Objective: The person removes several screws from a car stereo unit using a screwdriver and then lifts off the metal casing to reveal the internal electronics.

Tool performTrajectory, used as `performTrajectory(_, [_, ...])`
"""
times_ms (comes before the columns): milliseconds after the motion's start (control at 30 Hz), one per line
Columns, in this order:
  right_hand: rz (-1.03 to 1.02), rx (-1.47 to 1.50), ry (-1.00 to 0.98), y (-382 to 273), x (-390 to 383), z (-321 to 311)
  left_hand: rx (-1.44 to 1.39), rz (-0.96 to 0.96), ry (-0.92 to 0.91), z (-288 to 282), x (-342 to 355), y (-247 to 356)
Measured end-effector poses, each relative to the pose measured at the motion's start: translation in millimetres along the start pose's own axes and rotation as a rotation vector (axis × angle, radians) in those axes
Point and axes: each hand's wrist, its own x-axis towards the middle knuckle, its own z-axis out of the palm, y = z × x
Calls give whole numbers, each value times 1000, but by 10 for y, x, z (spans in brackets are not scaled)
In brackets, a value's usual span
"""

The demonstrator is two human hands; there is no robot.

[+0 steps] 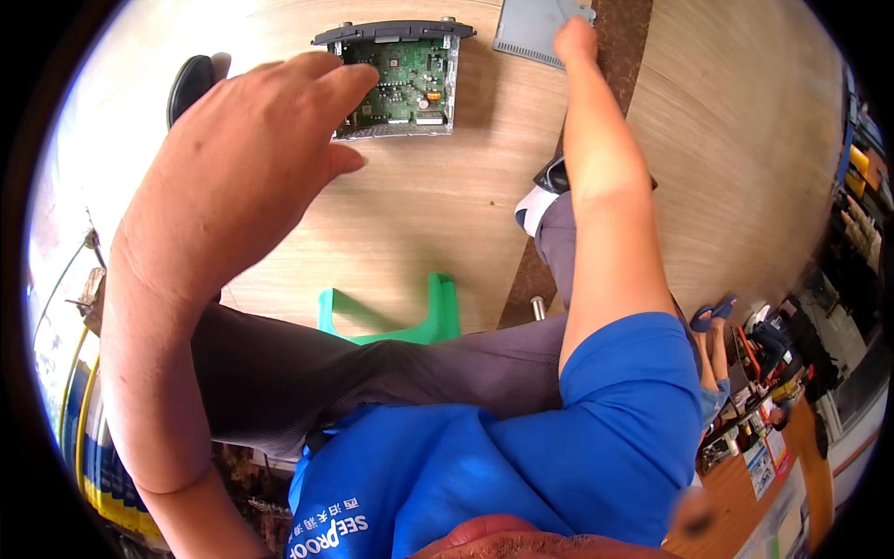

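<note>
An opened car stereo (pixel 396 84) lies on the floor ahead of me. Its green circuit board shows inside a metal frame, and a dark front panel with two knobs is on its far side. My left hand (pixel 251 140) is raised in front of its left part, thumb and forefinger apart with nothing between them; the other fingers are partly hidden. Farther right, a flat grey metal cover (pixel 535 28) with a slotted near edge lies partly out of view. My right hand (pixel 575 42) closes on the cover's right edge, its fingertips hard to make out.
A green plastic stool (pixel 445 312) shows by my legs. A dark brown strip (pixel 622 37) crosses the pale tiled floor on the right. Beyond, at right, another person's legs in blue slippers (pixel 712 312) appear beside cluttered shelves. Yellow and blue items (pixel 93 438) stand at lower left.
</note>
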Motion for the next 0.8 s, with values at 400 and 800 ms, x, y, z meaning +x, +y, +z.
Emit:
performTrajectory(400, [-68,327,70,-488,-1622,322,-35,16,109,-10,-297,-78])
performTrajectory(800, [-103,244,153,-326,-1325,224,-18,35,105,37,-259,-109])
